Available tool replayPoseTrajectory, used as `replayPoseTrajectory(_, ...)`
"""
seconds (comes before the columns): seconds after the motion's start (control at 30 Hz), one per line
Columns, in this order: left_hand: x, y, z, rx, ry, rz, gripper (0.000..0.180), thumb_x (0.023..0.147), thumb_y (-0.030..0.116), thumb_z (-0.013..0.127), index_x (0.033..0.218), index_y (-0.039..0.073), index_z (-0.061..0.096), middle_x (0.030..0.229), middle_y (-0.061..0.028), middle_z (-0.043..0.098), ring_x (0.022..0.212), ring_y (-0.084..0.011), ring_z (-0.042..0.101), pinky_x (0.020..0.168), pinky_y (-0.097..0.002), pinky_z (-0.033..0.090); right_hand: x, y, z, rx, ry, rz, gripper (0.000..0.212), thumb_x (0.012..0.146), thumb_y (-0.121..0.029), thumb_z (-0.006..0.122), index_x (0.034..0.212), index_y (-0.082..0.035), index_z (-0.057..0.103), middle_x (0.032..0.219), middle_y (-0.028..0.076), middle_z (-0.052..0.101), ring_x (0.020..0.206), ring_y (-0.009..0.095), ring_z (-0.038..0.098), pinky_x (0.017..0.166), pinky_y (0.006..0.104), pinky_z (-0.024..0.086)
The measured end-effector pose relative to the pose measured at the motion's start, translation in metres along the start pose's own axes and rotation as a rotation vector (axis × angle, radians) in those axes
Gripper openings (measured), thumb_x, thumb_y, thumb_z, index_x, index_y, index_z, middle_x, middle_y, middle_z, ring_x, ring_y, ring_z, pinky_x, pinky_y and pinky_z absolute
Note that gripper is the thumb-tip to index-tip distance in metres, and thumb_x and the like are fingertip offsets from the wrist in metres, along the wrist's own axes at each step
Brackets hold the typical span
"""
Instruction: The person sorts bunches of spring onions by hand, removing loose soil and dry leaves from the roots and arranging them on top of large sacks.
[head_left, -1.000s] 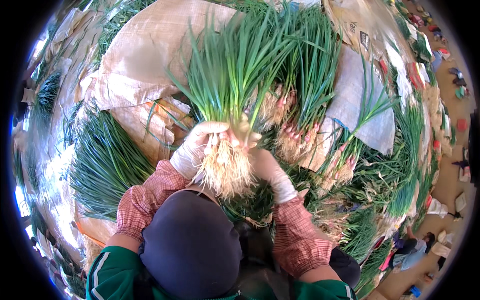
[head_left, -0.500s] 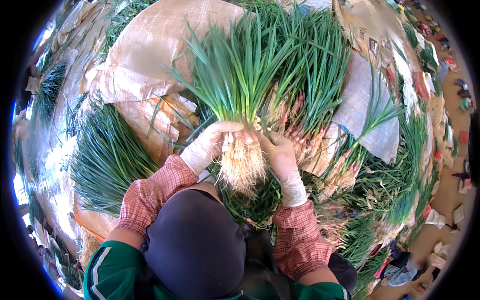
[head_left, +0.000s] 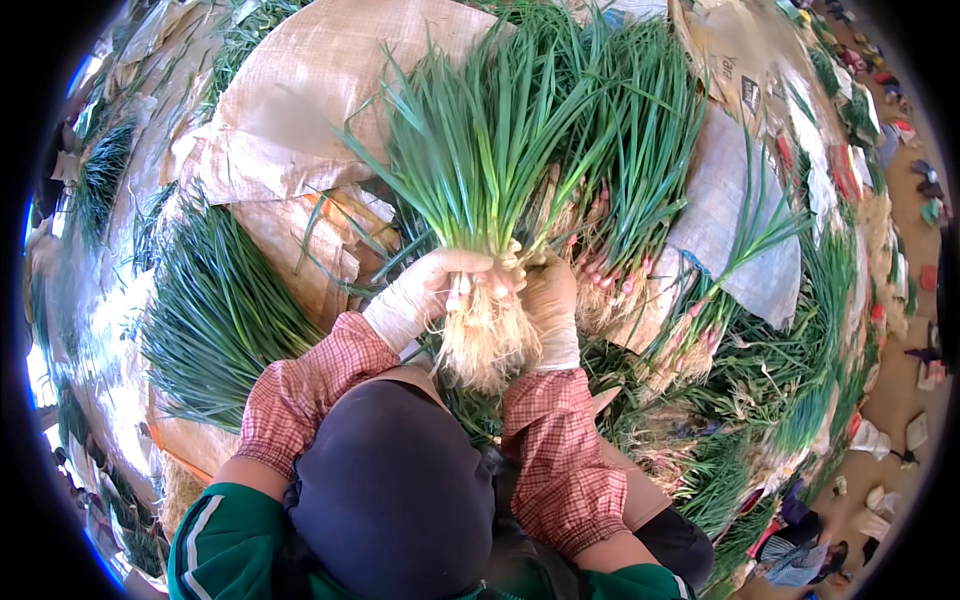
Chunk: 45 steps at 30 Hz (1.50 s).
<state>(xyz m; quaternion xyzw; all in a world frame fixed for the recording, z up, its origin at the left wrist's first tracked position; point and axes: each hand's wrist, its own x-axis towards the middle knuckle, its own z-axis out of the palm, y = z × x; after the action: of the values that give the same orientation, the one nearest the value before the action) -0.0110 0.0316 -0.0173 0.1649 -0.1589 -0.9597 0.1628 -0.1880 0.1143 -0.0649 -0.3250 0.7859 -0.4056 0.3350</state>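
Observation:
A bunch of spring onions [head_left: 470,170] stands upright before me, its green leaves fanned out upward and its pale roots [head_left: 485,340] hanging down. My left hand [head_left: 425,285], in a whitish glove, is closed round the white stem bases from the left. My right hand [head_left: 552,305], gloved as well, is closed at the right edge of the same bunch near the bulbs; its fingertips are partly hidden behind the stems and roots. Checked red sleeve covers wrap both forearms. Just right of the bunch lie more spring onions [head_left: 635,200] with pinkish bulbs.
Another heap of spring onions [head_left: 225,310] lies at the left. A beige woven sack [head_left: 310,100] spreads beyond my hands, and a grey sheet [head_left: 735,215] lies to the right. Loose trimmed greens [head_left: 770,365] cover the right side. A person [head_left: 800,555] is at the far lower right.
My right hand has moved left, closer against the bunch, its forearm swinging inward. The left hand has hardly moved and keeps its hold.

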Motion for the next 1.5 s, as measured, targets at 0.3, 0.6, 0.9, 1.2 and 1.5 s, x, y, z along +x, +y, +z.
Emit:
replayPoseTrajectory(0.3, -0.021, 0.002, -0.014, -0.174, 0.009, 0.137, 0.056, 0.076, 0.016, 0.065, 0.126, -0.003, 0.047, 0.109, -0.0105, 0.063, 0.109, -0.0292, 0.058, 0.107, -0.0446, 0.036, 0.014, -0.087, -0.05, -0.202, 0.029, 0.168, 0.025, 0.098, -0.02, 0.049, 0.107, -0.004, 0.065, 0.091, 0.014, 0.07, 0.075, 0.018, 0.068, 0.071, 0.0325, 0.055)
replayPoseTrajectory(0.6, -0.008, 0.009, -0.013, 0.115, 0.061, 0.098, 0.037, 0.085, 0.017, 0.061, 0.111, -0.009, 0.06, 0.094, -0.0174, 0.069, 0.089, -0.0276, 0.068, 0.087, -0.0382, 0.053, 0.017, -0.094, -0.039, -0.184, -0.186, 0.059, 0.032, 0.096, -0.018, 0.052, 0.116, 0.004, 0.06, 0.098, 0.016, 0.066, 0.071, 0.014, 0.062, 0.061, 0.0297, 0.053)
replayPoseTrajectory(0.9, -0.007, -0.007, -0.028, -0.126, 0.074, 0.098, 0.029, 0.085, 0.014, 0.06, 0.106, -0.005, 0.055, 0.089, -0.0163, 0.067, 0.087, -0.0268, 0.065, 0.091, -0.0395, 0.05, -0.029, -0.022, 0.029, 0.817, -0.209, 0.313, 0.025, 0.097, -0.014, 0.047, 0.09, 0.004, 0.063, 0.079, 0.011, 0.064, 0.067, 0.016, 0.059, 0.054, 0.027, 0.048)
replayPoseTrajectory(1.2, -0.016, -0.004, 0.003, -0.176, 0.14, 0.067, 0.027, 0.09, 0.012, 0.054, 0.103, -0.01, 0.062, 0.086, -0.0182, 0.069, 0.086, -0.0296, 0.067, 0.098, -0.0417, 0.048, -0.051, -0.085, -0.032, 0.246, 0.015, 0.26, 0.032, 0.091, -0.028, 0.056, 0.09, 0.002, 0.067, 0.064, 0.014, 0.064, 0.062, 0.022, 0.064, 0.063, 0.0332, 0.049)
replayPoseTrajectory(1.5, -0.004, -0.016, 0.005, -0.09, 0.119, 0.007, 0.037, 0.082, 0.021, 0.061, 0.112, -0.002, 0.061, 0.108, -0.017, 0.066, 0.119, -0.0308, 0.054, 0.103, -0.0582, 0.041, -0.016, -0.081, -0.205, -0.206, 0.245, -0.182, 0.025, 0.087, -0.021, 0.061, 0.095, 0.002, 0.068, 0.081, 0.016, 0.067, 0.072, 0.023, 0.064, 0.067, 0.0329, 0.051)
